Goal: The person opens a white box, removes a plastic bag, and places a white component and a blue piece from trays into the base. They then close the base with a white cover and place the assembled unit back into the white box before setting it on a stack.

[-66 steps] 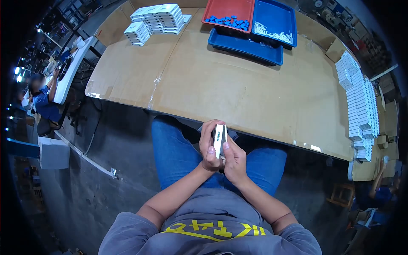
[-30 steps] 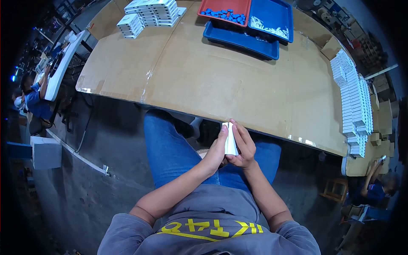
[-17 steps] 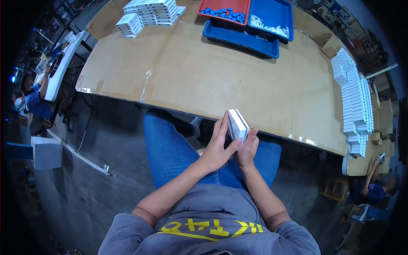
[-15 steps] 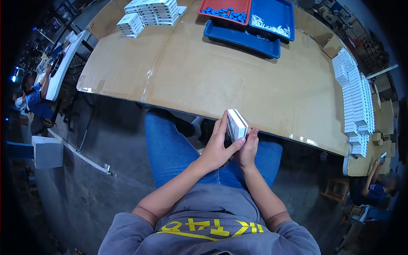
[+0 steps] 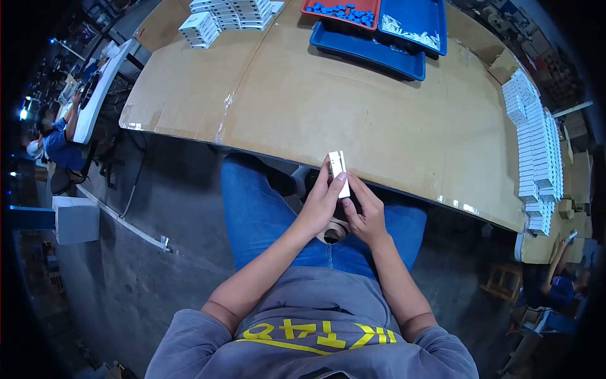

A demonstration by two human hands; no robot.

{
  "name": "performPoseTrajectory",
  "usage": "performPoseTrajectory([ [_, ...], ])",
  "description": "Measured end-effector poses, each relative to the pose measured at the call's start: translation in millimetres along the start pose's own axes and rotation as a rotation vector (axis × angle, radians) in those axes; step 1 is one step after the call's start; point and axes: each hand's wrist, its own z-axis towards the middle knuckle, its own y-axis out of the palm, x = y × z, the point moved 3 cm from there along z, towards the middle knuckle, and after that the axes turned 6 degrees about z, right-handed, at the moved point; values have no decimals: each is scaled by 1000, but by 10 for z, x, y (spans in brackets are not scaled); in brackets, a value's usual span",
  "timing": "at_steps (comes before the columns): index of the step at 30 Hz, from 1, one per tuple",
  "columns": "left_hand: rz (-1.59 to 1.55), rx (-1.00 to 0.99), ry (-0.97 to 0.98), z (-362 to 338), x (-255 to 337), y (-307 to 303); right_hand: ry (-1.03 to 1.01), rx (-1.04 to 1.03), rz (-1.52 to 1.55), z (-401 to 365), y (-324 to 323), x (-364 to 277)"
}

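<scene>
A small white box (image 5: 337, 165) stands on edge between my hands, just over the table's near edge, its narrow side facing up with a dark slot along it. My left hand (image 5: 320, 207) is closed on its left side, the thumb lying across the narrow face. My right hand (image 5: 368, 213) holds it from the right, with the thumb at the lower end and the fingers partly hidden behind the box.
The cardboard-covered table (image 5: 303, 101) spans the front. White box stacks stand at far left (image 5: 233, 14) and right (image 5: 540, 151). At the back are a red tray (image 5: 372, 25) of blue pieces, a blue tray (image 5: 444, 31) of white pieces and another blue tray (image 5: 366, 52). People sit at both sides.
The box has turned in my hands, so its narrow slotted side now faces up instead of a broad face showing. My right hand has shifted, with its fingers now stretched along the box.
</scene>
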Motion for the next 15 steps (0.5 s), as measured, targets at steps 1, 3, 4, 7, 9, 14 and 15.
performPoseTrajectory([
  [1, 14, 5, 10, 4, 4, 9, -12, 6, -16, -6, 5, 17],
  [3, -10, 29, 1, 5, -71, 15, -38, 4, -46, -20, 20, 54],
  [4, -22, 40, -4, 7, -104, 18, -50, 3, -61, -26, 23, 57],
  [7, 59, 59, 30, 3, -131, 24, 19, -15, -64, -24, 17, 11],
  [9, 32, 25, 4, 3, -136, 36, -8, 0, -87, -57, 48, 55],
  [14, -7, 12, -11, -12, -60, 51, 25, -16, -84, -101, 80, 109],
  [15, 4, 4, -7, 2, -88, 30, 31, -19, -90, -107, 88, 111],
])
